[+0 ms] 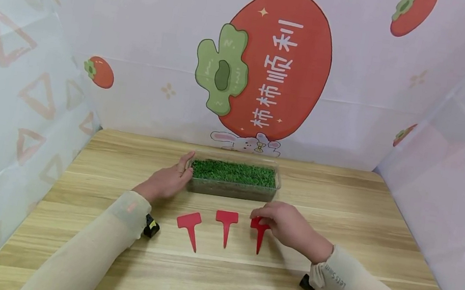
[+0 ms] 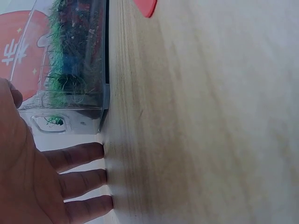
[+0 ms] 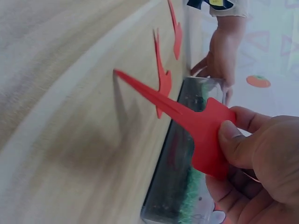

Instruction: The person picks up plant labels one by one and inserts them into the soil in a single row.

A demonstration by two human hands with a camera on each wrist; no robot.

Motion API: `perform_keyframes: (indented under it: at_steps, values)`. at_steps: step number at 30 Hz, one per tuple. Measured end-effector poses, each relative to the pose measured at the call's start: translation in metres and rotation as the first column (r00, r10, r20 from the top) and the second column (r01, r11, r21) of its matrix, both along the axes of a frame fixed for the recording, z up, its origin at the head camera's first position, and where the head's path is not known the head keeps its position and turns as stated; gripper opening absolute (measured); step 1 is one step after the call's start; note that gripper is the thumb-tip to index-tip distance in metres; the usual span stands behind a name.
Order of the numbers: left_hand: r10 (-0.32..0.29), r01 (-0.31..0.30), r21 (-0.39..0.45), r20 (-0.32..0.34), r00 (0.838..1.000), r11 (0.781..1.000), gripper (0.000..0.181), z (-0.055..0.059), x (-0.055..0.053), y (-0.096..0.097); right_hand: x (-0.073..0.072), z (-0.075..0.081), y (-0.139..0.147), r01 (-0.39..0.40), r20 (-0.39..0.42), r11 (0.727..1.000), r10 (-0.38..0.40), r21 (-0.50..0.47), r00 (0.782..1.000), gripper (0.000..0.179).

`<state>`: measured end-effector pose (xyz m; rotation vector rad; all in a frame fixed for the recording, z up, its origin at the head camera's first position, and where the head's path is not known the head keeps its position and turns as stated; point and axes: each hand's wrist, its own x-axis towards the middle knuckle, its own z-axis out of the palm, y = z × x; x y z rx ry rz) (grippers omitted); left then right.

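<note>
A pale backdrop (image 1: 131, 101), printed with a large persimmon (image 1: 306, 61), rises behind a wood-grained desk (image 1: 217, 286). Toward the desk's 12 o'clock sits a clear box (image 1: 230, 191) of green turf (image 1: 233, 172). The left hand (image 1: 165, 180) is at the box's 9 o'clock end, its grip apart; the left wrist view adds three straight, spread fingers (image 2: 81, 182) and a cutout (image 2: 50, 123) in the end wall, which the head view hides. At 5 o'clock from the box, the right hand's (image 1: 288, 222) grip is clamped on a red marker (image 1: 260, 238). Its wide end, partly covered in the head view, shows under the thumb (image 3: 237, 144) in the right wrist view. A second marker (image 1: 227, 218) lies at 6 o'clock, a third marker (image 1: 189, 220) at 7.
</note>
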<state>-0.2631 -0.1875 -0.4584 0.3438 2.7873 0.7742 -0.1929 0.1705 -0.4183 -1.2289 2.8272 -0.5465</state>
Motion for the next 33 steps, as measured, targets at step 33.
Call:
perform_keyframes:
  at_steps: [33]
  values:
    - [-0.003, 0.004, -0.011, 0.013, 1.000, 1.000, 0.061, 0.003, 0.001, 0.002, -0.030, 0.048, -0.012, 0.028, -0.226, 0.984, -0.068, -0.176, 0.972, 0.037]
